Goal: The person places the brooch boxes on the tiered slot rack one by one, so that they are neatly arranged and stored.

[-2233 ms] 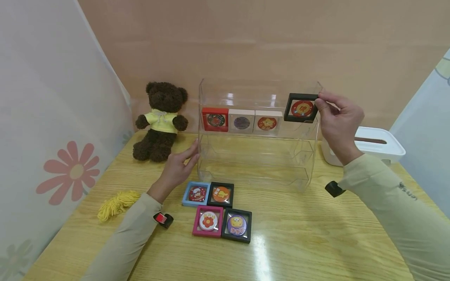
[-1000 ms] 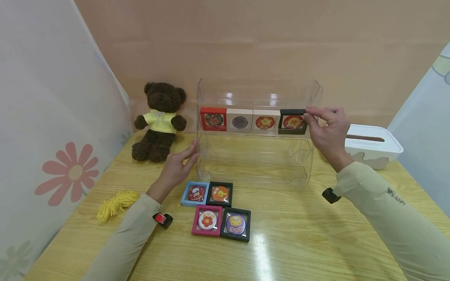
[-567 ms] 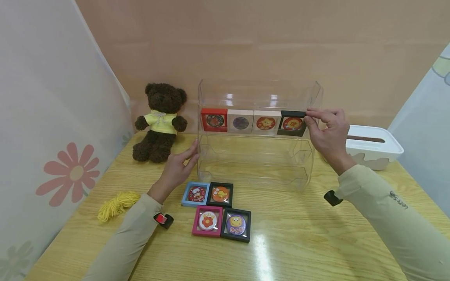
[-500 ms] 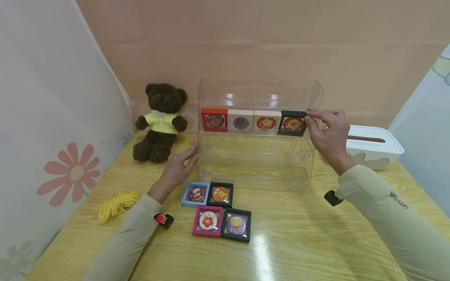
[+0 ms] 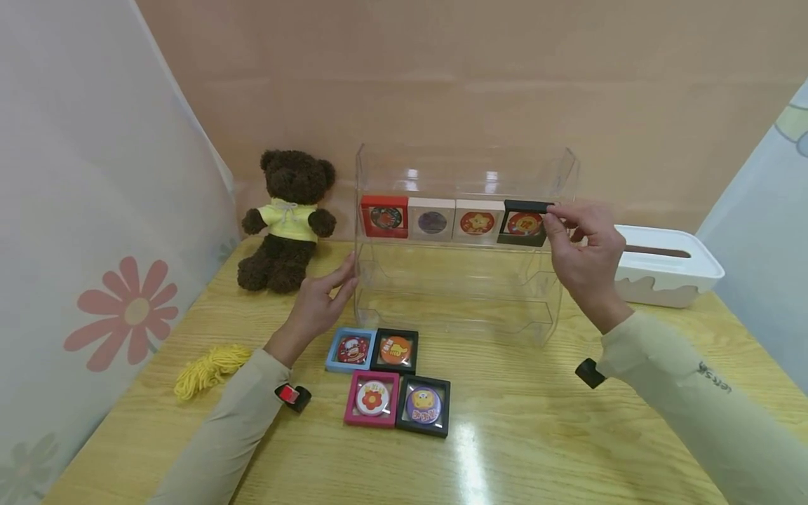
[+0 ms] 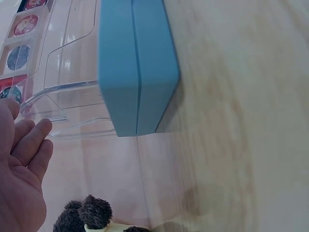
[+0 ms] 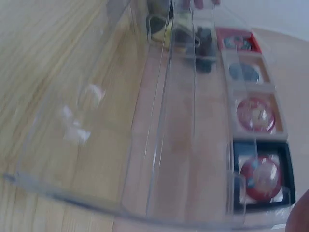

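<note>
My left hand [image 5: 320, 303] touches the left side of a clear acrylic display rack [image 5: 463, 322] with its fingers fairly straight; the left wrist view also shows this hand [image 6: 24, 164] beside the rack. At the right end of the rack's upper tier, my right hand [image 5: 588, 256] pinches the top right corner of a black-framed badge box [image 5: 524, 224] between thumb and forefinger. That box stands in a row beside a red-framed one [image 5: 385, 217] and two white-framed ones [image 5: 432, 219]. In the right wrist view the black-framed box [image 7: 263, 176] lies behind clear plastic, near a blurred fingertip.
On the table before the rack lie blue [image 5: 351, 349], black [image 5: 395, 351], pink [image 5: 372, 398] and another black [image 5: 423, 407] framed badge boxes. A brown teddy bear [image 5: 289, 217] sits back left, yellow string [image 5: 212, 370] lies left, and a white tissue box [image 5: 669, 266] stands right.
My right hand has brought the black-framed box down and left into the upper tier, beside the white ones. Lately that hand has shifted slightly down. My left hand has stayed at the rack's side.
</note>
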Demonstrator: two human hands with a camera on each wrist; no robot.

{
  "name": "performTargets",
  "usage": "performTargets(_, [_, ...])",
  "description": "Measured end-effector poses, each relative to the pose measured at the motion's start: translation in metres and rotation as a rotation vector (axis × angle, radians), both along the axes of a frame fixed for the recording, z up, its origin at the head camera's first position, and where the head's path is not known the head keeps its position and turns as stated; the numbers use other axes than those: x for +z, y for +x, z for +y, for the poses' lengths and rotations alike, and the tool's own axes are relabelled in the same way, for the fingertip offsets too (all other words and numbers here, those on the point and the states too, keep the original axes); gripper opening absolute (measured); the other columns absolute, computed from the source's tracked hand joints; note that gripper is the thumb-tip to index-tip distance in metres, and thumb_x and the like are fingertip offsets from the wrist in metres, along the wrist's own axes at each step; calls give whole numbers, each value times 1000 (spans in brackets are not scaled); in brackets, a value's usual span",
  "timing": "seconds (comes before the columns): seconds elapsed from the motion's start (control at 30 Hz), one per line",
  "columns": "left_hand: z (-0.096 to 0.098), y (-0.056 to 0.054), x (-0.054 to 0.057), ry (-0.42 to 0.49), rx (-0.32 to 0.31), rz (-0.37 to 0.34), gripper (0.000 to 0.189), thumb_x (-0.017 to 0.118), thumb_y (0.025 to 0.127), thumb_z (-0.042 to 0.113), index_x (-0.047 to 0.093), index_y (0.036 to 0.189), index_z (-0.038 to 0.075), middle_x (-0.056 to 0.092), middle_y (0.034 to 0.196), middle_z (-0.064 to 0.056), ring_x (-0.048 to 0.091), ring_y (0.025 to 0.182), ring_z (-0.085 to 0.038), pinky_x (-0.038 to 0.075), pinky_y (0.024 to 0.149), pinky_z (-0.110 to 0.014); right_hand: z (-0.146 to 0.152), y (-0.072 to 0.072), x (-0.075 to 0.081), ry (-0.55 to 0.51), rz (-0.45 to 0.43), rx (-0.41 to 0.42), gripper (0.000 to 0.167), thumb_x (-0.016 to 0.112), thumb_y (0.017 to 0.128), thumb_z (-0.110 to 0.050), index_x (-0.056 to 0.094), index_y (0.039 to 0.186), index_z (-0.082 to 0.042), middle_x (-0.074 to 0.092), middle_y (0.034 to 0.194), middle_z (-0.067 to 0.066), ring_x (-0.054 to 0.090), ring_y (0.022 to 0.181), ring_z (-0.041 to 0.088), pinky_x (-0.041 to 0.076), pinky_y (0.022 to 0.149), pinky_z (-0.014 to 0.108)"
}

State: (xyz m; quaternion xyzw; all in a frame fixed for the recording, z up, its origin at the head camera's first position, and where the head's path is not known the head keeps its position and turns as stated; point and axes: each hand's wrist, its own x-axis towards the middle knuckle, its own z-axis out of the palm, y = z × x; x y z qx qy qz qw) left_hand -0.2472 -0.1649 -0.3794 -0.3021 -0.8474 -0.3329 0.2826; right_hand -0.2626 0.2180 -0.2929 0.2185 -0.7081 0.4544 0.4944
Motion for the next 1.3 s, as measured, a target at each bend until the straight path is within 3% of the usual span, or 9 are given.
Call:
performTargets(0.13, [0,-1,0,2,0,9,47,61,93,7,47,138,1,62,115,-18,65,59,-24,54,69,-44,-16,19,0,-36,-69,206,8,64,81,15,69,87,13,66,81,12,53,70,9,40,62,18])
performTargets(0.3, [0,-2,2,11,0,26,47,62,92,5,48,137,0,61,115,-18,67,66,-27,54,70,-44,-35,44,-3,-124,-233,509,10,62,84,15,69,91,13,68,88,15,62,72,11,48,63,17])
performTargets(0.4, [0,-2,4,14,3,32,47,62,92,4,48,136,-1,61,115,-18,68,76,-29,54,71,-44,-44,59,-6,-121,-344,608,12,60,85,16,68,92,13,68,88,14,62,76,13,50,65,19])
performTargets(0.57, [0,-2,6,3,15,27,47,62,92,4,48,137,0,62,114,-17,68,77,-29,54,70,-44,-53,77,-21,-21,-483,644,15,59,86,15,70,93,6,68,88,11,62,77,13,51,65,21])
performTargets(0.8, [1,-1,8,9,10,35,48,64,91,3,49,136,-1,63,111,-18,68,78,-30,54,69,-45,-62,97,-52,71,-551,746,16,61,85,13,71,92,2,68,89,6,63,78,14,52,65,25])
performTargets(1.0, [2,-1,8,6,11,43,48,65,90,4,50,135,-1,65,108,-18,66,64,-28,54,67,-46,-64,108,-72,287,-651,671,16,70,85,-1,70,100,-5,66,93,6,61,80,21,52,65,30])
performTargets(1.17, [2,-2,7,2,23,50,47,66,89,5,51,134,-1,65,107,-18,66,62,-27,54,66,-45,-62,114,-86,488,-782,648,41,79,80,-20,64,112,1,62,106,9,57,91,27,51,74,34])
performTargets(1.3, [3,-2,5,2,35,52,46,67,89,6,53,132,-2,66,105,-17,68,73,-28,54,67,-43,-62,117,-96,596,-807,656,58,82,74,-31,62,115,5,60,108,5,57,93,23,50,79,34])
